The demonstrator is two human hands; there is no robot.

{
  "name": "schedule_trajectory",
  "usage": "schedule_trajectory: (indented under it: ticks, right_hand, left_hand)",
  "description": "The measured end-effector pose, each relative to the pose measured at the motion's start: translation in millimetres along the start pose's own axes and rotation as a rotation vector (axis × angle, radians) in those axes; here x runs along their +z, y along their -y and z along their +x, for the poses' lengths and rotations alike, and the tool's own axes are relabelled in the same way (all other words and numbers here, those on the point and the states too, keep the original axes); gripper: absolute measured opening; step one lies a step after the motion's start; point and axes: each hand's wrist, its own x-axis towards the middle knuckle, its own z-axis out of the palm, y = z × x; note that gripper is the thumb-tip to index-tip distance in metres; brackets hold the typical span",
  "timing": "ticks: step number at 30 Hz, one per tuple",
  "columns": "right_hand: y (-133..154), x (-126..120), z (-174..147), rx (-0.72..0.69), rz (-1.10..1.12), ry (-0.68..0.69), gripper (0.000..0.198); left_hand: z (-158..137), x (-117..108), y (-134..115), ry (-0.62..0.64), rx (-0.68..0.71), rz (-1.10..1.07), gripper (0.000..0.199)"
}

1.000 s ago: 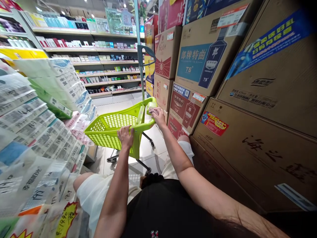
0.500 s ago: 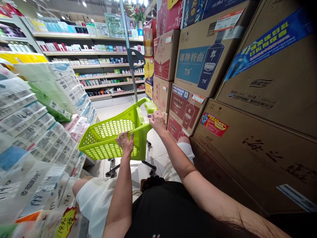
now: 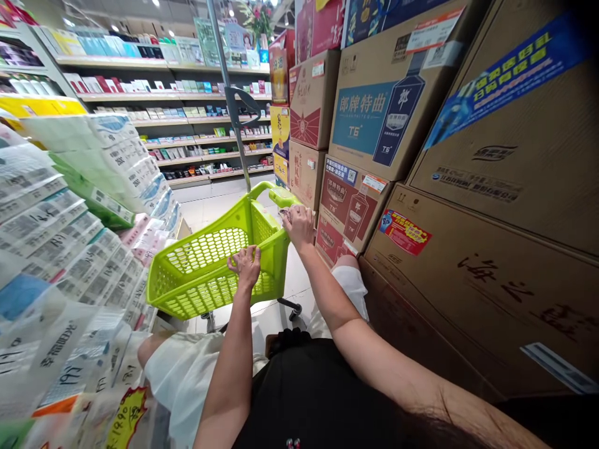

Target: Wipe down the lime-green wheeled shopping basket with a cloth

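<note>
A bright green plastic shopping cart [image 3: 270,265] with a perforated basket stands at an angle in front of me. Over the basket's near rim my left hand [image 3: 246,267] is curled, with the thumb side toward me. My right hand [image 3: 300,224] grips the cart's right corner beside the green handle [image 3: 282,197]; its fingertips are partly hidden. No goods show inside the basket. A grey pole [image 3: 219,50] with a dark loop grip [image 3: 241,107] rises from the cart's far end.
Stacked cardboard cartons [image 3: 360,112] wall the right side closely. Piled tissue packs [image 3: 93,268] crowd the left. Shelves of small boxed goods [image 3: 163,87] stand across the back, beyond a tiled floor [image 3: 196,209]. A black caster wheel [image 3: 296,312] shows beneath the cart.
The cart has turned slightly, its pole swinging left and its near side coming closer to me. My left hand has shifted right and the right hand stays at the corner.
</note>
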Motion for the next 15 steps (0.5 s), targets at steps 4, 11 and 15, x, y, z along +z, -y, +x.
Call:
schedule_trajectory:
  ticks: [4, 11, 15]
  right_hand:
    - [16.3, 29.5, -47.4, -0.169, 0.033, -0.015, 0.036]
    - [3.3, 36.4, -37.9, -0.049, 0.155, -0.064, 0.039]
    - [-2.2, 25.3, -7.1, 0.361, 0.308, -0.253, 0.05]
  left_hand:
    - [-2.2, 4.8, -7.4, -0.017, -0.02, -0.014, 0.044]
    - [0.8, -3.3, -3.0, 0.054, -0.008, -0.055, 0.05]
    - [3.7, 1.8, -7.2, 0.06, 0.001, -0.084, 0.052]
